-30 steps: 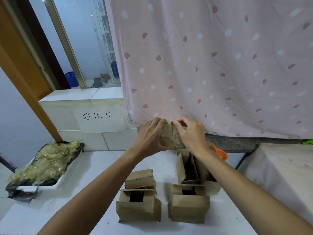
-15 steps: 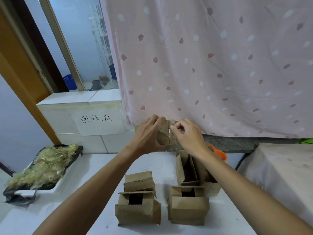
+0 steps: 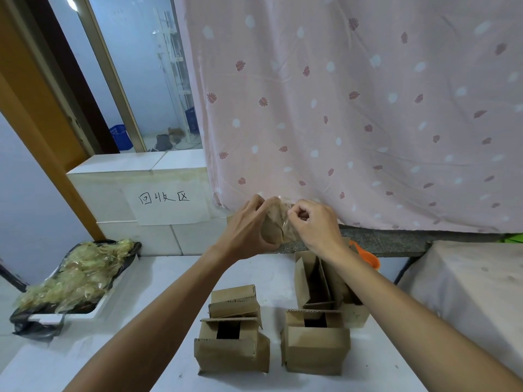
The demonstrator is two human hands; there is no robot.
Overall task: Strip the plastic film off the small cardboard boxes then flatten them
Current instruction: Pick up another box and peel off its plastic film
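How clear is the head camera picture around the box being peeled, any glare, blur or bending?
Head view: sharp on the left hand holding the small cardboard box and the right hand pinching its plastic film, which shows a faint sheen; light soft and even; one glare spot at top left; wide-angle distortion tilts the door frame.

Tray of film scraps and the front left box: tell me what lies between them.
Head view: bare white table between the tray of film scraps and the front left box, crossed above by the person's left forearm.
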